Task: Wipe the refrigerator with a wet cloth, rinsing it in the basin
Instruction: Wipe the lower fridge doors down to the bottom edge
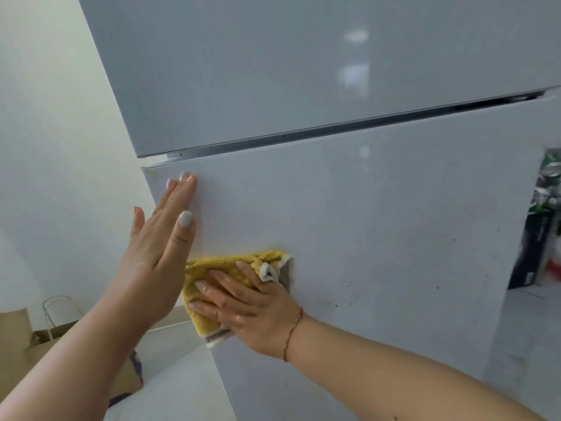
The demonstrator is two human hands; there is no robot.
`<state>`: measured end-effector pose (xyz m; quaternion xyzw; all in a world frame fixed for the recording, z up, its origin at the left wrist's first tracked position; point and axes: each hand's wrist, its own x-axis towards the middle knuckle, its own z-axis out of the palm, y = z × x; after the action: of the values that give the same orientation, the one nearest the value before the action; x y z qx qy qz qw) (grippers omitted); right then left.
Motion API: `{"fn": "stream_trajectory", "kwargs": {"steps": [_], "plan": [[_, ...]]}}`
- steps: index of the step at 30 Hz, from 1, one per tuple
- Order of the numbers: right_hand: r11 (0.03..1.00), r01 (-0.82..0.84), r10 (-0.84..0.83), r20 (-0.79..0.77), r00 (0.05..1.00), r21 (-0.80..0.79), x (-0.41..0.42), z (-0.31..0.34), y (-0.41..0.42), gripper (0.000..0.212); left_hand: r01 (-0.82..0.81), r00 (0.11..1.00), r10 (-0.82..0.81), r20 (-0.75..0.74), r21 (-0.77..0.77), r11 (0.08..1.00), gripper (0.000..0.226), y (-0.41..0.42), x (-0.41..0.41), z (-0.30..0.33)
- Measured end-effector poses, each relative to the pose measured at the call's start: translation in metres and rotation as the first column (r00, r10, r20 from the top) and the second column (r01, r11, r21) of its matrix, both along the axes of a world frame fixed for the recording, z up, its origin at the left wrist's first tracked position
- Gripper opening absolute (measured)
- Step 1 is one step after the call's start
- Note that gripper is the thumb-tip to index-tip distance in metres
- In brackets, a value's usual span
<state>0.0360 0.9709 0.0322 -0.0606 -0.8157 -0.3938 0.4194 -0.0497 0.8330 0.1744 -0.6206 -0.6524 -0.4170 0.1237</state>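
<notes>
- Right hand (243,302), fingers spread, presses cloth (218,278) flat on fridge (364,238) door.
- Left hand (158,253), fingers together, braces above.
- Specks right of the fingers remain; wiping looks unfinished.

The cloth (226,268) under my right hand (243,308) is mustard yellow with a white and grey edge; the fridge (379,223) is glossy pale grey, flecked with small dark spots; my bracelet (293,332) is thin and red; my nails are pale

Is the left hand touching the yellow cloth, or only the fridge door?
Cannot tell. In the head view the left hand lies flat on the lower door, and its palm overlaps the yellow cloth; no gap or contact shows.
</notes>
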Motion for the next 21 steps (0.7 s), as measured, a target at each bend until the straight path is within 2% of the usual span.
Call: {"fn": "stream_trajectory", "kwargs": {"steps": [4, 7, 10, 15, 18, 21], "plan": [[0.997, 0.043, -0.044, 0.012, 0.999, 0.065, 0.054, -0.014, 0.032, 0.045, -0.106, 0.991, 0.11, -0.075, 0.054, 0.993, 0.072, 0.007, 0.004, -0.008], [0.994, 0.081, -0.081, -0.004, 0.997, 0.072, 0.094, -0.014, 0.056, 0.049, -0.205, 0.941, 0.219, -0.258, 0.08, 0.975, 0.07, 0.014, 0.017, -0.014], [0.993, 0.108, -0.106, -0.047, 0.993, 0.037, 0.12, -0.006, 0.071, 0.05, -0.13, 0.892, 0.131, -0.433, 0.034, 0.991, 0.065, 0.024, 0.037, -0.021], [0.989, 0.147, -0.15, -0.192, 0.97, -0.03, 0.168, 0.02, 0.098, 0.056, 0.019, 0.845, -0.038, -0.533, -0.042, 0.999, 0.064, 0.062, 0.076, -0.014], [0.98, 0.155, -0.187, -0.324, 0.927, -0.121, 0.196, 0.045, 0.116, 0.057, 0.049, 0.792, -0.066, -0.608, -0.045, 0.998, 0.064, 0.084, 0.093, -0.005], [0.941, 0.203, -0.306, -0.422, 0.853, -0.272, 0.228, 0.072, 0.138, 0.058, 0.055, 0.717, -0.083, -0.693, -0.063, 0.997, 0.064, 0.104, 0.107, 0.002]]}}
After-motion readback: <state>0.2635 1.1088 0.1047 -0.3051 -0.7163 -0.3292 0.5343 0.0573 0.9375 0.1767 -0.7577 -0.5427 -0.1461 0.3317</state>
